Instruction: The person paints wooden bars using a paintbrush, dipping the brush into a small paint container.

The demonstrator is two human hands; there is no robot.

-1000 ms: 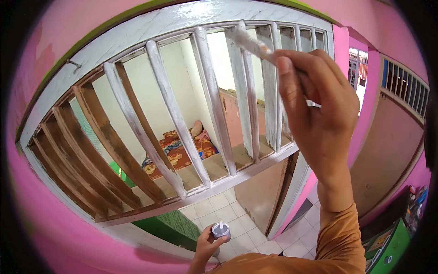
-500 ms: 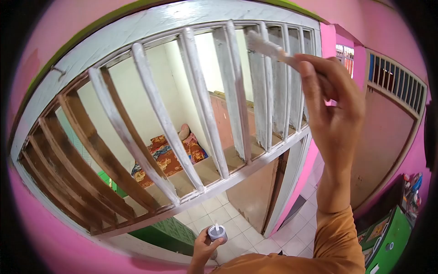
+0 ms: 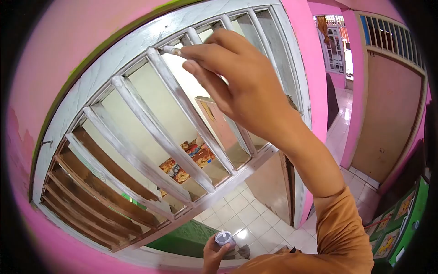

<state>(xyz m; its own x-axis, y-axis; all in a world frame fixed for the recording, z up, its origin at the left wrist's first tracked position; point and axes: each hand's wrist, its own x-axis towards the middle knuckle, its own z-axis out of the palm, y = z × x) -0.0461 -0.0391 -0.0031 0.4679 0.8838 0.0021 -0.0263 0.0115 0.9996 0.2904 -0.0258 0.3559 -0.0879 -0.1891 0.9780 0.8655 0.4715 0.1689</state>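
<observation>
My right hand (image 3: 242, 77) is raised in front of the window frame, its fingers closed on a paintbrush (image 3: 171, 50). The bristle end touches or nearly touches the top of one slat; most of the handle is hidden by my fingers. Low in view, my left hand (image 3: 213, 254) grips a small paint can (image 3: 224, 239) with a pale stick or handle standing in it. Between the hands spans the slatted wooden frame (image 3: 196, 212). Its middle and right slats (image 3: 189, 109) carry whitish-grey paint, while the left slats (image 3: 82, 201) are bare brown wood.
Pink wall (image 3: 27, 114) surrounds the frame. Through the slats a patterned cloth (image 3: 194, 155) lies in the room beyond. To the right are a brown door (image 3: 388, 109) and a green cabinet (image 3: 406, 223). White floor tiles (image 3: 258, 226) show below.
My right hand and the brush have moved left along the top of the frame to another slat. The view has turned and shifted. My left hand still holds the paint can low down.
</observation>
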